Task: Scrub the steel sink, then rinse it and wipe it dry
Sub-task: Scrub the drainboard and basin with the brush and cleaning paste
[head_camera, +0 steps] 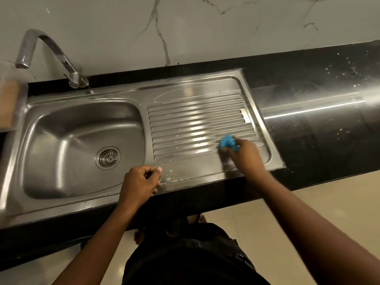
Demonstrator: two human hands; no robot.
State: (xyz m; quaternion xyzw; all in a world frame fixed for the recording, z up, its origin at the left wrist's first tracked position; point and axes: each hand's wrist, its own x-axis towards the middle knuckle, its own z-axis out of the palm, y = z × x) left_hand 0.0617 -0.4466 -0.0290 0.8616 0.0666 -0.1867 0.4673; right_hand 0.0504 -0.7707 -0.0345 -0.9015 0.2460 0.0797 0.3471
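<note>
Head view shows the steel sink (67, 128) set into a dark bench (312, 136), its basin to the left and its ribbed drainboard (195, 118) to the right. The right hand (245, 154) grips a blue scrubber (227, 141), fingers curled round it, and presses it on the near right corner of the drainboard, close to the raised edge. The left hand (139, 182) rests on the sink's front rim between basin and drainboard, fingers curled in with nothing visible in them. Soap suds (171, 177) lie on the flat strip just beside that hand, and a few pale flecks sit along the ribs. The step in hand looks like the scrubbing stage, with the drainboard being worked and the basin showing no suds. To do it well, the strokes should probably run along the ribs, not across them, so the scrubber reaches into the grooves, and they should overlap from the far right edge toward the basin so loosened dirt moves toward the drain (108, 157). The corners and the rim seam need firmer pressure. The braced left hand steadies the body and should stay off the wet patch. The tap (51, 48) shows no running water; rinsing and drying seem not yet begun.
</note>
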